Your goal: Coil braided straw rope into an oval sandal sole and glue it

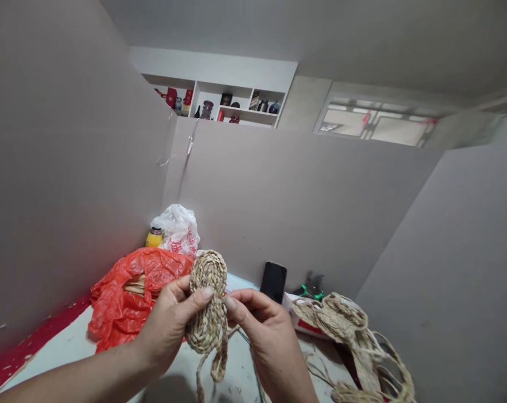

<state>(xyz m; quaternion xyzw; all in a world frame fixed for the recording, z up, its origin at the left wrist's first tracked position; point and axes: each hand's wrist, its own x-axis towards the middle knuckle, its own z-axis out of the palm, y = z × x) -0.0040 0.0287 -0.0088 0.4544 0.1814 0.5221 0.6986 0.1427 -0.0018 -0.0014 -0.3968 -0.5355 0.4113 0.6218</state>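
A flat oval piece coiled from braided straw [207,302] stands upright between both hands, its loose braid end hanging down. My left hand [169,324] wraps round its left side, thumb pressed across the front. My right hand [266,336] pinches the braid at the piece's right edge with thumb and fingertips.
An orange plastic bag [127,296] with straw inside lies at left on the pale table [69,347]. Behind it are a white bag [178,226] and a yellow bottle [154,238]. A black phone [273,281] leans on the cardboard wall. Loose braided straw [354,336] and green-handled pliers [310,288] lie at right.
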